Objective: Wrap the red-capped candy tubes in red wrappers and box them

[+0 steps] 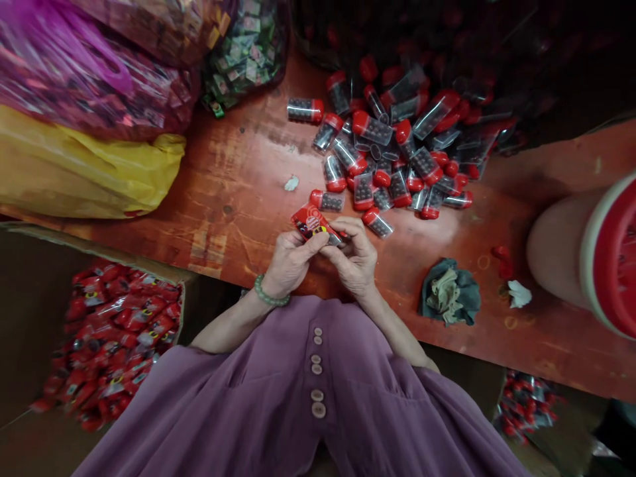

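My left hand (pixel 289 258) and right hand (pixel 354 260) meet at the near edge of the red surface (pixel 238 192), both grips closed on one red-wrapped vial (pixel 314 224). A heap of red-capped vials (pixel 392 152) lies just beyond. A carton of wrapped packs (pixel 116 331) sits lower left.

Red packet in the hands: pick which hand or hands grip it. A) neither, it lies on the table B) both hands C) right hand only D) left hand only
B: the red packet is pinched between the left hand and the right hand above the table edge.
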Available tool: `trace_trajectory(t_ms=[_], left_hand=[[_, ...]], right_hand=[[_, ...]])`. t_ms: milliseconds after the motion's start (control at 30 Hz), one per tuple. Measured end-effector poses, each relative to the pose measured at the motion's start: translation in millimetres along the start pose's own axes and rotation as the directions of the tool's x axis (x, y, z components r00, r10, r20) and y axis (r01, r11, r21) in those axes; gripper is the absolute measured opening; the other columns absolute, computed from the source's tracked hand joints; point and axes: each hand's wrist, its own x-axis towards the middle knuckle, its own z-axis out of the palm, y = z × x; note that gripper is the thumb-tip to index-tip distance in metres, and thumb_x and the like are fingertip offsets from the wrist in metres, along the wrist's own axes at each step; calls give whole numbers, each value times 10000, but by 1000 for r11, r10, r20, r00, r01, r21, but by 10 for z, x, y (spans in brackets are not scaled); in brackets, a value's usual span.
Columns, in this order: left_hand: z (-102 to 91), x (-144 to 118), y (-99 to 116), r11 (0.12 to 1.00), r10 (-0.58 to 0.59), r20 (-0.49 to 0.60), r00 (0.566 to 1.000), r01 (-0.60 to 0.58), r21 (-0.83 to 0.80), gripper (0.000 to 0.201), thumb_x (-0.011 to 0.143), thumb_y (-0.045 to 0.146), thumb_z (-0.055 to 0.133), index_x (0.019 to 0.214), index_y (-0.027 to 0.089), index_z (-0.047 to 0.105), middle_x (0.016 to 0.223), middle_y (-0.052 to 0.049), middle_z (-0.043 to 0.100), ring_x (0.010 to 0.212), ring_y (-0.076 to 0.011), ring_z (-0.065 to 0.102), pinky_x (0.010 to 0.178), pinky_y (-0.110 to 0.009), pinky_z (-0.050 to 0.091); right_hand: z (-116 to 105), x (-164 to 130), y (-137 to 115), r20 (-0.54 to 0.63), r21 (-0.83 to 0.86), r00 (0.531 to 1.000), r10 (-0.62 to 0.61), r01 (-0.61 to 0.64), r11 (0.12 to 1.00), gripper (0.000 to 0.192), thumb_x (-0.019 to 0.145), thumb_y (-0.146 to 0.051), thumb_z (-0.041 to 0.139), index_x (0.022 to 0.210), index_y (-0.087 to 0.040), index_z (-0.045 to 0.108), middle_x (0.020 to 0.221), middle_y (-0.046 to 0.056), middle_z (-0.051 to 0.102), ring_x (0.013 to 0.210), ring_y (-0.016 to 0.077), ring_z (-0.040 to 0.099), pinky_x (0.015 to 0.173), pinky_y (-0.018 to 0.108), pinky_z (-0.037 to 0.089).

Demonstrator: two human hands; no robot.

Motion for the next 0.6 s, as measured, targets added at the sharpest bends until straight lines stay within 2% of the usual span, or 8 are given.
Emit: trace_trajectory(t_ms=[133,267,333,400,500,533,567,600], left_hand=[[-28,-37,-13,999,-39,45,998,39,14,308,615,435,898,697,167,772,679,-16,712,655,-115,636,708,-247,528],[-121,-102,29,994,-33,61,998,26,110,296,665,442,864,744,168,784,754,-30,741,695,-129,652,726,-251,533],[-198,-186,123,978,-2,65,998,-11,207,287,708,431,839,817,170,792,800,-38,753,741,-151,673,755,-268,545],[-321,-342,276,939,46,32,998,-54,341,285,752,399,812,935,181,791,872,-45,766,778,-172,693,757,-283,556],[-657,-739,574,803,230,-98,968,-132,581,263,786,385,782,989,219,787,990,-47,774,798,-195,704,698,-297,560],[-820,-910,675,728,328,-142,934,-154,668,214,776,388,787,922,231,793,1007,-37,775,802,-198,699,678,-299,555],[-1004,-1093,771,633,440,-215,872,-131,763,175,775,382,786,874,237,789,1001,-25,774,815,-201,691,671,-304,548],[-1205,-1283,862,515,487,-285,825,-7,857,138,773,358,791,854,247,783,952,-4,772,792,-190,676,634,-294,530]], right_hand=[[1,-46,60,-1,137,1000,-3,3,991,275,803,-392,779,1019,-279,653,1024,20,610,940,171,624,835,337,545],[35,-80,81,3,115,999,-32,32,993,272,779,-386,804,975,-290,642,988,21,634,916,185,629,818,364,556],[38,-67,37,92,54,994,-65,60,997,296,774,-422,803,979,-282,641,977,32,658,888,196,636,802,381,562],[8,-37,-26,270,6,957,-108,110,994,300,804,-414,780,1029,-265,649,988,39,683,801,175,641,757,367,564],[-114,18,-73,413,-72,898,-152,199,977,233,883,-349,710,1077,-228,661,979,45,710,756,152,641,724,333,547],[-169,33,-64,407,-135,900,-157,229,964,215,903,-341,686,1076,-216,666,967,51,716,792,163,647,745,337,541],[-225,44,-43,393,-223,907,-152,255,941,213,917,-345,667,1076,-204,671,966,61,722,846,182,649,780,352,531],[-279,50,-14,384,-323,913,-138,273,906,230,927,-361,651,1085,-196,674,982,73,727,900,202,644,815,372,517]])
